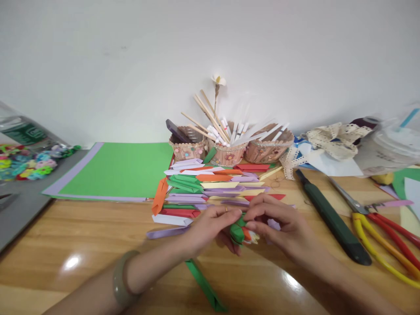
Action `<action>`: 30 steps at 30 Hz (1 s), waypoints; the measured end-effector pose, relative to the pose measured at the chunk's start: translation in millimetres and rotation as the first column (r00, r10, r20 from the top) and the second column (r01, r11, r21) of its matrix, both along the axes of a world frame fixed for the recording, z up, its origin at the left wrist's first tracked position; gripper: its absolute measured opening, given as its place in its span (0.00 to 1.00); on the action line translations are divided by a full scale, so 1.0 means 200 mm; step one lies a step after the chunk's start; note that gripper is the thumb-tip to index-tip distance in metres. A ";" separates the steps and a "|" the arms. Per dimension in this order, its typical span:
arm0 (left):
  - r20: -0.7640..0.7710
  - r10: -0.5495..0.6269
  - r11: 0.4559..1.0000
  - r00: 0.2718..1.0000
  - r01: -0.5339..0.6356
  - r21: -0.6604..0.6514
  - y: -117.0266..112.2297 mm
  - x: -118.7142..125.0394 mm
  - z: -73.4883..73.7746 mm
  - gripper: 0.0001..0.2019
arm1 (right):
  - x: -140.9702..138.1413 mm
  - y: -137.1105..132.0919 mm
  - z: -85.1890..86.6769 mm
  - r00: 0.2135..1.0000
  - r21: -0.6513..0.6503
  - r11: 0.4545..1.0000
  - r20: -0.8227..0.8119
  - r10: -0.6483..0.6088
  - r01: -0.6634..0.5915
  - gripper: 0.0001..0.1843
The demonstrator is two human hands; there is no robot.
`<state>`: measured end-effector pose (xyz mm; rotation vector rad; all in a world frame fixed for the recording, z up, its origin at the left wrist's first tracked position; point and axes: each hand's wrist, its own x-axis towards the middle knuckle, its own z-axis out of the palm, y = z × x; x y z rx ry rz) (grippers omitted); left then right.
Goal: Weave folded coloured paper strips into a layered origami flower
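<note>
Between my two hands, above the wooden table (98, 245), is a small folded-paper piece (237, 232) in green, orange and white. My left hand (213, 223) grips it from the left, thumb on top and fingers curled beneath. My right hand (278, 223) pinches its upper right side with thumb and forefinger. A folded green paper strip (205, 284) lies on the table below my left wrist. Just beyond my hands are rows of folded paper strips (187, 183) in purple, green, orange, red, white and yellow. My fingers hide part of the held piece.
Green paper sheets (118, 170) lie back left, near a grey laptop-like slab (22, 210) bearing colourful small pieces (29, 162). Decorated baskets (229, 154) with sticks and pens stand along the wall. A dark green cutter (334, 218), scissors (370, 223) and lace ribbon (337, 140) lie right.
</note>
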<state>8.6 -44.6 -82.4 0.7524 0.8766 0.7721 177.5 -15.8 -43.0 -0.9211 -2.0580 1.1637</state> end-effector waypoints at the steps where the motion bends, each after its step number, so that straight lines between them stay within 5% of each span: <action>1: 0.014 0.011 1.000 1.000 -0.010 -0.021 0.00 0.00 0.00 0.18 | 0.00 0.00 0.00 1.000 -0.004 1.000 -0.009 -0.015 0.015 0.10; 9: 0.261 -0.002 0.996 0.965 0.024 -0.081 0.02 -0.02 0.02 0.19 | 0.02 0.01 0.00 0.974 -0.042 0.977 -0.078 -0.213 0.210 0.09; 15: 0.445 0.018 0.996 0.895 0.021 -0.082 0.04 -0.04 0.02 0.20 | 0.02 -0.01 0.00 0.972 0.046 0.971 -0.032 -0.235 0.236 0.10; 22: 0.444 0.161 0.986 0.882 -0.124 -0.113 0.02 -0.03 0.03 0.15 | 0.02 -0.03 -0.03 0.983 0.149 0.971 -0.036 -0.181 0.185 0.03; 30: 0.391 0.085 0.996 0.917 -0.076 -0.039 0.03 -0.02 0.03 0.18 | 0.02 0.00 -0.06 0.995 0.337 0.936 -0.016 -0.101 0.100 0.10</action>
